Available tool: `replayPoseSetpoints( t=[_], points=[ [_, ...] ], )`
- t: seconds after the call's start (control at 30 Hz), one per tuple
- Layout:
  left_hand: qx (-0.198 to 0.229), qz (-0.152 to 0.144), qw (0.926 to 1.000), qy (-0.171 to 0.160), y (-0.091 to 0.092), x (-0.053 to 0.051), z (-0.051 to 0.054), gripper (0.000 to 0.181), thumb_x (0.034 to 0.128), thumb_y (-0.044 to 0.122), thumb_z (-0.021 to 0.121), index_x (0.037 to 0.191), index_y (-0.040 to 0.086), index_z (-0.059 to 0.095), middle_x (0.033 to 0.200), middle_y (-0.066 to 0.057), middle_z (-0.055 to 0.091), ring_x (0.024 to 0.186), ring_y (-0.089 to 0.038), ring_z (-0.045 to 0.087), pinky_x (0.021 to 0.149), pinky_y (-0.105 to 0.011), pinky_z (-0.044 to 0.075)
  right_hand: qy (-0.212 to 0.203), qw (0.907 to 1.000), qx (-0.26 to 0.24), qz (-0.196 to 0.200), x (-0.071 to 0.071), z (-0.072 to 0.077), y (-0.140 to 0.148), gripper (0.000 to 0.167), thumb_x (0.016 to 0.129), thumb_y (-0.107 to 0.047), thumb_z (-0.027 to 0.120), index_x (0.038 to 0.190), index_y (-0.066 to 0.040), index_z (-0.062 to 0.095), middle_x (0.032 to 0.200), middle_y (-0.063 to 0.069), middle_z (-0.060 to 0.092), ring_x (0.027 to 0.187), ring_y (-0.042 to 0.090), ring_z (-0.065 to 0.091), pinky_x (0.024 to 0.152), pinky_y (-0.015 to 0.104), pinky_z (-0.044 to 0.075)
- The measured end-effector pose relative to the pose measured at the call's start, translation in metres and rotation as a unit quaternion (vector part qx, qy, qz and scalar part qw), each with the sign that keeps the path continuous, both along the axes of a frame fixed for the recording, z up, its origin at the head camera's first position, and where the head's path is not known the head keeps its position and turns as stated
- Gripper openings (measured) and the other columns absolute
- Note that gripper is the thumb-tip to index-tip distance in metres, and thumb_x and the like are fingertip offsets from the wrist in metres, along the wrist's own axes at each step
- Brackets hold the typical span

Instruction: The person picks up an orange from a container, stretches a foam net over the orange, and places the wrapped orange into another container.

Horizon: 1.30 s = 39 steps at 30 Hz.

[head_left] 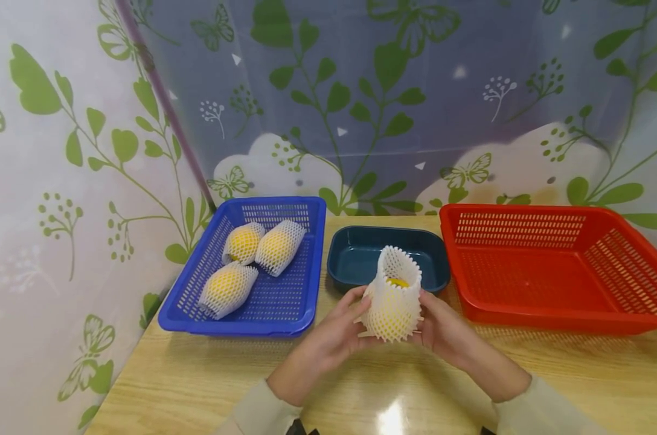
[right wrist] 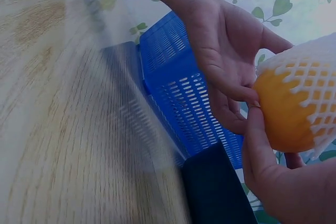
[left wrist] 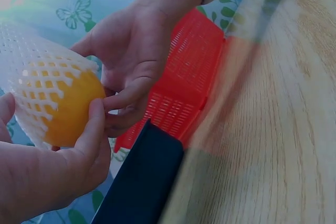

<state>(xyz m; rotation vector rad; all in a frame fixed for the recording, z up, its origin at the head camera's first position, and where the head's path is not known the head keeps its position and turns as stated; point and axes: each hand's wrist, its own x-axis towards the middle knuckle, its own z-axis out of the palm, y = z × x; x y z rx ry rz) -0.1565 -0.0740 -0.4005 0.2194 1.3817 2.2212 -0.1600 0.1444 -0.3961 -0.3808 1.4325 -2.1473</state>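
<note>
A round yellow-orange fruit [left wrist: 76, 111] sits inside a white foam net sleeve [head_left: 392, 314], held above the table in front of the teal tray. The net's upper end gapes wide, and some of the fruit shows down inside it. My left hand [head_left: 336, 332] grips the fruit and net from the left, fingers and thumb bent around them. From the other side my right hand [head_left: 448, 332] holds the same fruit. Both wrist views show the fruit's bare underside, where fingertips of the two hands meet against the skin.
At the left, a blue basket [head_left: 296, 314] contains three yellow fruits [head_left: 227, 287] in white foam nets. Behind the hands stands a teal tray [head_left: 350, 257]. A red basket [head_left: 524, 278] is at the right. A patterned cloth [head_left: 328, 121] hangs behind the wooden table [head_left: 198, 386].
</note>
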Motion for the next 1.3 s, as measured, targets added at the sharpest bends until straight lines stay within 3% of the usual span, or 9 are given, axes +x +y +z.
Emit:
replayPoseSetpoints(
  t=[0.23, 0.5, 0.9, 1.1, 1.3],
  points=[
    [0.004, 0.000, 1.0000, -0.002, -0.0014, -0.0005, 0.0005, 0.055, 0.1000, 0.031, 0.054, 0.143, 0.007, 0.030, 0.131, -0.014, 0.045, 0.109, -0.027, 0.054, 0.096, -0.050, 0.048, -0.005, 0.9999, 0.006, -0.015, 0.0009, 0.0030, -0.0008, 0.027, 0.105, -0.041, 0.036, 0.125, -0.029, 0.048, 0.119, -0.002, 0.057, 0.104, 0.018, 0.060, 0.089, 0.032, 0.053],
    [0.039, 0.001, 0.9990, -0.021, -0.0035, -0.0016, 0.0002, 0.042, 0.1008, 0.035, 0.052, 0.135, 0.015, 0.038, 0.128, -0.011, 0.046, 0.110, -0.026, 0.055, 0.098, -0.051, 0.046, -0.023, 0.9987, 0.009, -0.044, -0.0007, 0.0053, -0.0014, 0.022, 0.106, -0.031, 0.035, 0.120, -0.024, 0.051, 0.113, 0.001, 0.057, 0.098, 0.019, 0.061, 0.086, 0.030, 0.054],
    [0.061, 0.005, 0.9970, -0.047, -0.0062, -0.0001, 0.0051, 0.047, 0.0997, 0.038, 0.053, 0.138, 0.018, 0.037, 0.131, -0.008, 0.047, 0.112, -0.023, 0.054, 0.105, -0.054, 0.039, -0.006, 0.9995, -0.024, -0.020, -0.0035, 0.0031, -0.0003, 0.025, 0.107, -0.027, 0.031, 0.119, -0.023, 0.053, 0.105, 0.001, 0.063, 0.093, 0.018, 0.060, 0.085, 0.028, 0.054],
    [0.059, 0.001, 0.9975, -0.038, -0.0064, -0.0008, 0.0032, 0.046, 0.1000, 0.038, 0.052, 0.138, 0.016, 0.038, 0.127, -0.007, 0.049, 0.110, -0.023, 0.056, 0.103, -0.051, 0.042, -0.020, 0.9993, -0.025, -0.020, -0.0039, 0.0037, 0.0000, 0.028, 0.105, -0.030, 0.027, 0.125, -0.021, 0.045, 0.110, 0.004, 0.057, 0.097, 0.020, 0.060, 0.090, 0.031, 0.053],
    [0.056, -0.001, 0.9981, -0.025, -0.0064, -0.0018, -0.0002, 0.046, 0.1016, 0.029, 0.051, 0.140, 0.013, 0.031, 0.128, -0.009, 0.046, 0.108, -0.025, 0.056, 0.095, -0.045, 0.050, 0.001, 0.9996, -0.028, 0.001, -0.0036, 0.0021, 0.0024, 0.030, 0.105, -0.031, 0.025, 0.126, -0.024, 0.045, 0.115, 0.003, 0.055, 0.101, 0.021, 0.059, 0.090, 0.032, 0.053]
  ],
)
